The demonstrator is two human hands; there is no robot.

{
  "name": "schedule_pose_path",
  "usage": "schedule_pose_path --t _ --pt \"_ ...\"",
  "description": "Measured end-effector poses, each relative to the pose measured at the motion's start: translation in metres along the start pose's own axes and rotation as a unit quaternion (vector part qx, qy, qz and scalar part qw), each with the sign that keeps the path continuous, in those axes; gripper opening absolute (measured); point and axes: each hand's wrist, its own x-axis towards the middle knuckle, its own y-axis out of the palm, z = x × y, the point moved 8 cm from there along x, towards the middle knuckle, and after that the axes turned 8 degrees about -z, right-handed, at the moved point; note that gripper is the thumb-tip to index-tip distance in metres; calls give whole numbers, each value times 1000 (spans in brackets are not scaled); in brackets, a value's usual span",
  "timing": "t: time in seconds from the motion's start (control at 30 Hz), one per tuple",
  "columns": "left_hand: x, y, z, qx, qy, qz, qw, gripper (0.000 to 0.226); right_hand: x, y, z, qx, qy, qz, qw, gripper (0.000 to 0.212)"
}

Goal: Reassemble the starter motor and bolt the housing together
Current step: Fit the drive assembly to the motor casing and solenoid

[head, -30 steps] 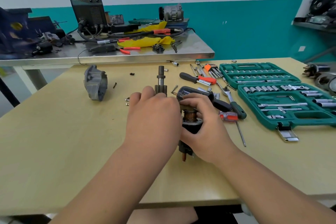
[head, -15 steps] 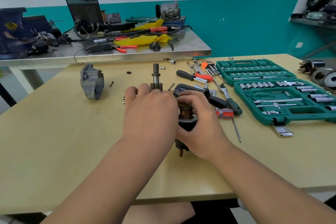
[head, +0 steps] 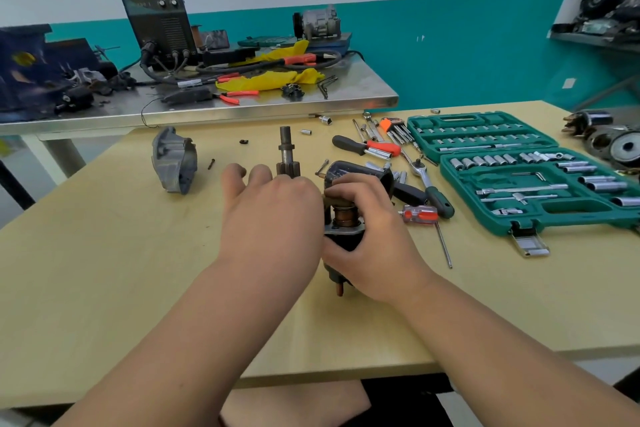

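The starter motor stands upright at the table's middle, its pinion shaft (head: 286,152) sticking up above my left hand (head: 273,211). That hand wraps the motor body and hides it; two of its fingers point away to the upper left. My right hand (head: 370,243) grips the black solenoid (head: 344,236) beside the motor, fingers curled over its coppery top and thumb on its side. A copper terminal (head: 340,289) shows below. The grey nose housing (head: 175,159) lies apart at the left. A small dark bolt (head: 211,163) lies next to it.
A green socket set case (head: 519,218) lies open at the right. Screwdrivers (head: 367,147), a ratchet (head: 429,184), hex keys (head: 394,126) and loose sockets are scattered behind my right hand. More starter parts (head: 609,142) sit at the far right edge. A cluttered steel bench (head: 242,104) stands behind.
Two fingers of my left hand have straightened and lifted off the motor. My right hand keeps its hold on the solenoid. The motor stays where it was.
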Motion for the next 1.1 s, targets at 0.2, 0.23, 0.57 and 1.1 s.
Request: schedule_pose_path --t 0.2,0.23,0.57,1.1 --pt "0 -1 -11 4 8 -4 1000 38 1 -1 4 -7 -18 -15 1000 48" --pt "0 -3 -12 4 5 -6 1000 39 0 0 5 -9 -21 -14 1000 48" --pt "0 -1 -4 9 -6 9 1000 38 -1 2 4 -20 -21 0 1000 51" --pt "-11 3 -4 -2 -38 -15 999 18 -4 -1 17 -17 -53 -13 998 47"
